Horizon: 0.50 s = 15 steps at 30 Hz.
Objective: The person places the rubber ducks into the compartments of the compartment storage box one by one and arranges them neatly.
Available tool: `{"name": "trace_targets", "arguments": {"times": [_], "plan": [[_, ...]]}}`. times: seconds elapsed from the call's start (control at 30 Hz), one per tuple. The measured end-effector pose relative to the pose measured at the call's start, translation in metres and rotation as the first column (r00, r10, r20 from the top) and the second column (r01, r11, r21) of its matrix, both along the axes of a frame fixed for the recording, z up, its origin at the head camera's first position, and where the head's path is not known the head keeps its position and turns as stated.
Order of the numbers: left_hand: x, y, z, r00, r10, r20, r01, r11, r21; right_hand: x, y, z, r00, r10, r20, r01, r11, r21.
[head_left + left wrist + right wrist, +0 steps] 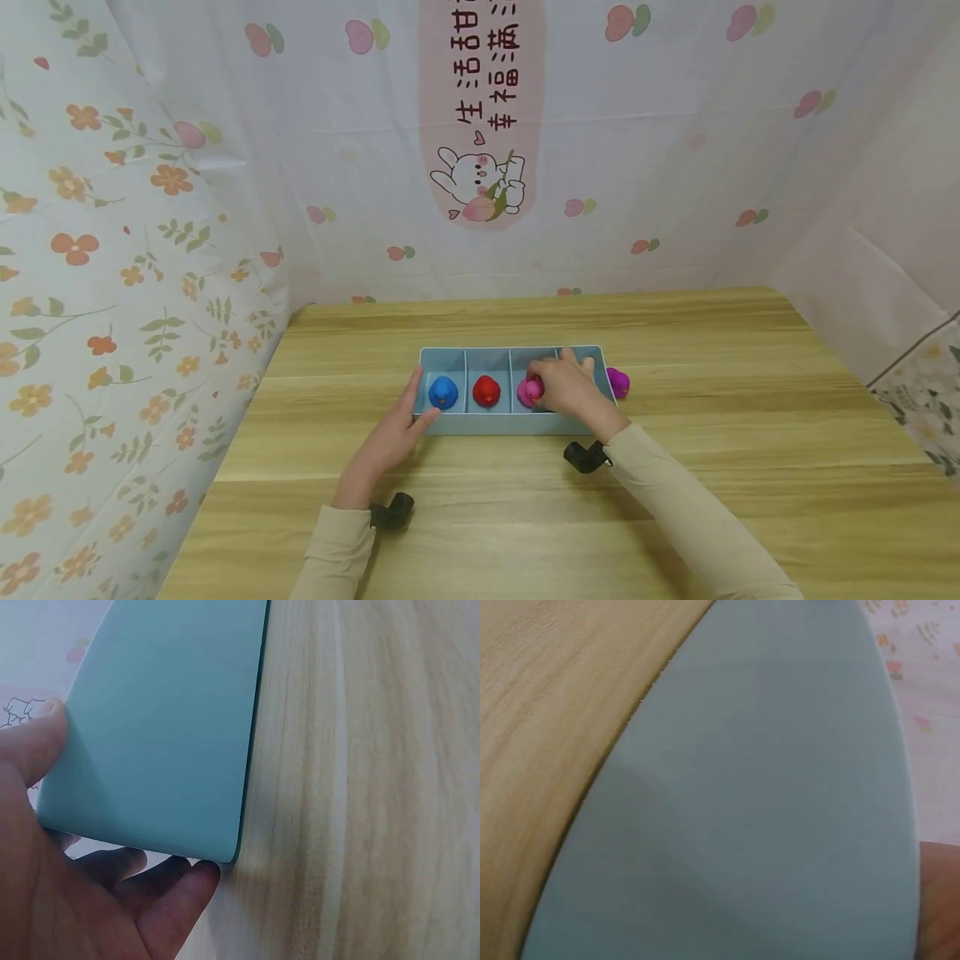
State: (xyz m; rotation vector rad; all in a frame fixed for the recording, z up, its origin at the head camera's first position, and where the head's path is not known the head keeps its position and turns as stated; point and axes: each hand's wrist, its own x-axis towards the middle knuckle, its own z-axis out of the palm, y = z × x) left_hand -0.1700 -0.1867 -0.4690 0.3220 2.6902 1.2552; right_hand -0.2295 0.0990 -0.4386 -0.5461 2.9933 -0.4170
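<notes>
A light blue divided tray [487, 425] stands on the table. My left hand [392, 435] holds its left end, with fingers along the end wall and the thumb at the front rim; the left wrist view shows the fingertips [201, 876] touching that wall. A blue toy duck [443, 392] sits in the leftmost compartment and a red toy duck [487, 390] in the one beside it. Over the third compartment, my right hand [568, 385] pinches a pink toy duck [529, 392], partly covered by the fingers. That hand hides much of the rightmost compartment.
A purple toy duck [618, 382] lies on the table just outside the tray's right end. The wooden table [487, 517] reaches back to a printed curtain [337, 150]. Another flowered cloth [112, 333] hangs along the left side.
</notes>
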Motion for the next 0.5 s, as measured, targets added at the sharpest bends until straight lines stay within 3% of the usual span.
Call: {"name": "trace_targets", "arguments": {"times": [0.5], "plan": [[-0.0014, 0.0001, -0.0013, 1.0, 0.003, 0.002, -0.003, 1.0, 0.006, 0.0035, 0.0036, 0.0087, 0.999, -0.001, 0.033, 0.003, 0.999, -0.047]]}}
